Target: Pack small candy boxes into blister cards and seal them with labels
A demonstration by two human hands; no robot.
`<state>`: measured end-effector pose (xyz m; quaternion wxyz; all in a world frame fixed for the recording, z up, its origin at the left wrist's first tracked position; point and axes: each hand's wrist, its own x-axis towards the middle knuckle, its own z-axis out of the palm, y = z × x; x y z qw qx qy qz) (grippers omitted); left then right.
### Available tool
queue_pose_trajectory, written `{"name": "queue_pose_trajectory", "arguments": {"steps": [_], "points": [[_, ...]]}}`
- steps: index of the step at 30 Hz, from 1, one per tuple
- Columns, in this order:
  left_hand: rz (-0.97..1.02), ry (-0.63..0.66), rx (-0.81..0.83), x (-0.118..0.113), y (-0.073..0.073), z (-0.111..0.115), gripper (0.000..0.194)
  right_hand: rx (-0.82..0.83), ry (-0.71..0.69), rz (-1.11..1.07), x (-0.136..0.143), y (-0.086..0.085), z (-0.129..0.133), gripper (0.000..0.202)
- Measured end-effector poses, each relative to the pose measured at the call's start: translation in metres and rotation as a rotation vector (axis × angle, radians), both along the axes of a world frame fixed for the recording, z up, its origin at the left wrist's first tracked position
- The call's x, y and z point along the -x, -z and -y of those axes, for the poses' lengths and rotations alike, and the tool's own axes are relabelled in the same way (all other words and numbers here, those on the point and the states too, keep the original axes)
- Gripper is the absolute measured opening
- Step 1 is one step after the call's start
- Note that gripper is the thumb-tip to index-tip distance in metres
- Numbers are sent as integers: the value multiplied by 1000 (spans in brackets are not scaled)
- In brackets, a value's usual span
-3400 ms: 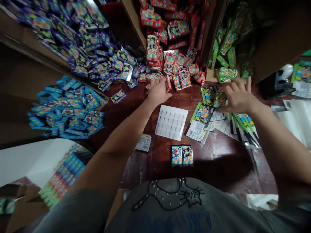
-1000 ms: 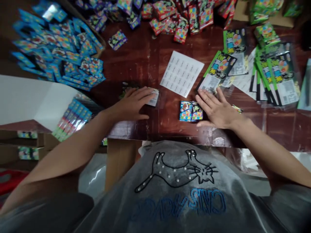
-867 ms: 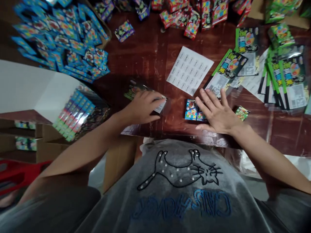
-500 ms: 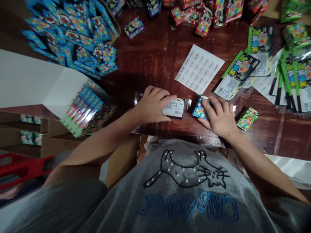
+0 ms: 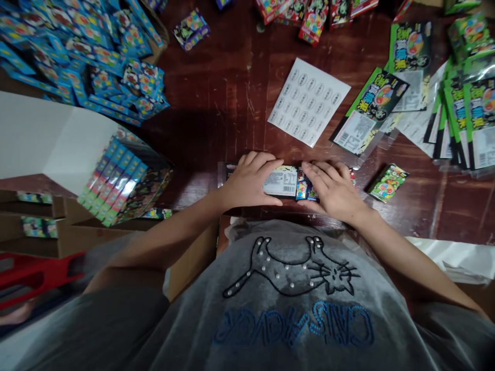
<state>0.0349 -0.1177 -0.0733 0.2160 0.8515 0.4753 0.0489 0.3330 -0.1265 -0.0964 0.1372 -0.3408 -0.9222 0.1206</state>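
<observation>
My left hand (image 5: 253,180) grips a flat plastic pouch (image 5: 284,181) with a white label, lying on the dark red table (image 5: 232,103). Right beside it, my right hand (image 5: 328,185) closes over a few small colourful candy boxes (image 5: 302,189); blue and red parts show between its fingers. The boxes' left edge meets the pouch's right end, and my palm hides most of them. A single green candy box (image 5: 388,182) lies to the right of my right hand, touched by neither hand.
A white sticker sheet (image 5: 309,102) lies beyond my hands. Green-and-black pouches (image 5: 371,111) spread to the right. Blue boxes (image 5: 104,56) are heaped at upper left, above an open carton (image 5: 58,139) with stacked packs (image 5: 114,180). Red boxes (image 5: 314,20) lie at the far edge.
My right hand has moved left with the small boxes, up against the pouch's end. My left hand stays on the pouch. The view has shifted slightly.
</observation>
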Motion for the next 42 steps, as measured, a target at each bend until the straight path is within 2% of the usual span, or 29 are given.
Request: {"name": "queue_pose_trajectory", "arguments": {"steps": [3, 6, 8, 11, 13, 17, 20, 24, 27, 30, 37, 39, 42], "points": [[-14, -63, 6, -7, 0, 4, 103, 49, 22, -13, -13, -8, 0, 117], [-30, -38, 22, -8, -1, 6, 115, 97, 69, -21, -38, -14, -1, 129], [-44, 3, 25, -7, -1, 6, 118, 131, 66, -51, -51, -12, -1, 119], [-41, 20, 3, -7, 2, 5, 107, 138, 46, -144, -58, -5, -1, 88], [-20, 7, -12, -7, 4, 4, 102, 127, 21, -211, -58, -2, -2, 79], [11, 15, -20, -6, 7, 3, 102, 163, -75, -256, -56, -2, -10, 78], [26, 47, 11, -7, 10, 3, 104, 142, -86, -235, -50, 1, -23, 72], [48, -32, -4, -16, 11, 7, 102, 74, -14, -208, -32, 8, -27, 67], [39, -148, -35, -25, 8, 13, 98, 55, 94, -174, -22, 6, -13, 65], [28, -186, -39, -29, 6, 16, 97, 55, 166, -144, -21, 1, -3, 65], [-7, -135, -36, -28, 7, 14, 103, 132, 5, -132, -24, 5, -24, 68], [3, -171, -38, -30, 7, 10, 91, 131, 12, -124, -24, 6, -24, 69], [60, -328, -52, -39, 9, 3, 44, 104, 39, -109, -22, 5, -17, 66]]}}
